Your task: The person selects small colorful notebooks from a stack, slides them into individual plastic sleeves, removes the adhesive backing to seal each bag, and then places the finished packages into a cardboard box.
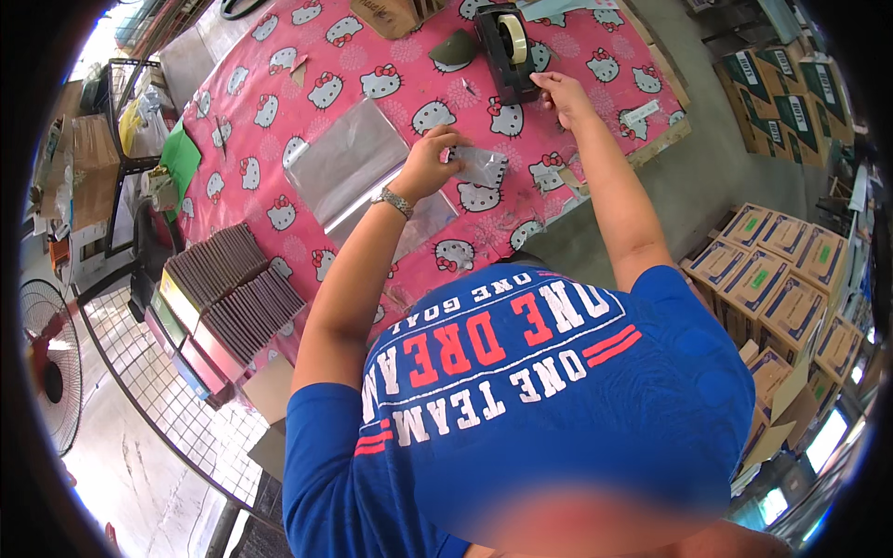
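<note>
My left hand (428, 167), with a metal watch on its wrist, is closed on the edge of a small clear plastic bag (482, 166). Small dark items show at the bag's ends, too small to name. Under and beside that forearm lies a pile of larger clear plastic sleeves (349, 153). My right hand (566, 100) reaches forward to a black tape dispenser (493, 60) carrying a roll of clear tape (513, 39). Its thumb and forefinger pinch together at the dispenser's near right edge; whatever is between them cannot be made out.
A pink patterned cloth (363, 56) covers the table. Left stands a strapped stack of dark brown sheets (233, 288), near a black wire rack (158, 391) and a fan (51, 367). A dark green piece (454, 48) lies beside the dispenser. Cardboard boxes (791, 270) are stacked at right.
</note>
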`<action>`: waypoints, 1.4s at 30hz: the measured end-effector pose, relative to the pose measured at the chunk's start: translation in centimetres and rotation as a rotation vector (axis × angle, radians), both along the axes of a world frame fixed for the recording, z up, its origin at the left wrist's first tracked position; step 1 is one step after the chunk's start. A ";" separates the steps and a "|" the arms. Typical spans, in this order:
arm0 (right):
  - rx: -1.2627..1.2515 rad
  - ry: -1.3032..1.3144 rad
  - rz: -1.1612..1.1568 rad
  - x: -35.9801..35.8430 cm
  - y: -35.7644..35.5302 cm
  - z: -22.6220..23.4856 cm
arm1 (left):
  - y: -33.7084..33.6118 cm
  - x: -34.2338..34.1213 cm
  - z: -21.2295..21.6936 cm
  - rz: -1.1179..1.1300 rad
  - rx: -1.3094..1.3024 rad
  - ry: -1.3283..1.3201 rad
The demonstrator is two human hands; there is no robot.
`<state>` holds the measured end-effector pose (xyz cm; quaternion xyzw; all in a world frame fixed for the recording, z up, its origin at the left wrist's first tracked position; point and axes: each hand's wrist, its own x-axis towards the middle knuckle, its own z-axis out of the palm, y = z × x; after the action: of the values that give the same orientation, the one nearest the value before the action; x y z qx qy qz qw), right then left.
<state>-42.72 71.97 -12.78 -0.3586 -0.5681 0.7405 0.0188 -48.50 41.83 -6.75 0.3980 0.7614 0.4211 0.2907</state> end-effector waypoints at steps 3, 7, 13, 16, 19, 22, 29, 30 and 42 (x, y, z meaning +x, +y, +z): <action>-0.030 0.005 -0.066 -0.8 -1.1 -0.3 | 0.0 0.6 -1.1 0.077 0.032 -0.070; -0.102 0.038 -0.087 -0.1 -2.4 -0.1 | 0.0 2.1 -1.9 0.191 0.142 -0.317; -0.545 0.262 -0.161 5.8 -6.3 -4.1 | -0.5 2.6 -1.9 0.198 0.131 -0.197; -0.894 0.201 0.200 3.0 -3.8 -7.3 | 0.9 2.3 -1.6 0.170 0.110 -0.207; -0.747 0.243 0.658 -1.3 -7.1 1.1 | -0.7 2.3 -2.4 0.228 0.119 -0.177; 0.492 0.175 1.421 -3.5 -9.2 9.0 | -0.4 2.2 -2.8 0.217 0.150 -0.171; 0.683 -0.067 1.587 -5.1 -7.8 6.1 | 0.0 2.2 -2.4 0.169 0.132 -0.219; 0.679 -0.072 1.583 -4.0 -7.4 4.3 | -0.2 2.1 -2.4 0.166 0.098 -0.247; 0.311 0.415 0.233 10.8 -11.1 -1.4 | 4.9 5.3 -0.6 0.597 0.256 -0.788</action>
<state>-31.91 60.86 -14.21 -0.1244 -0.6964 0.6990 0.1046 -43.21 46.77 -7.39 0.0066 0.6168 0.6937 0.3718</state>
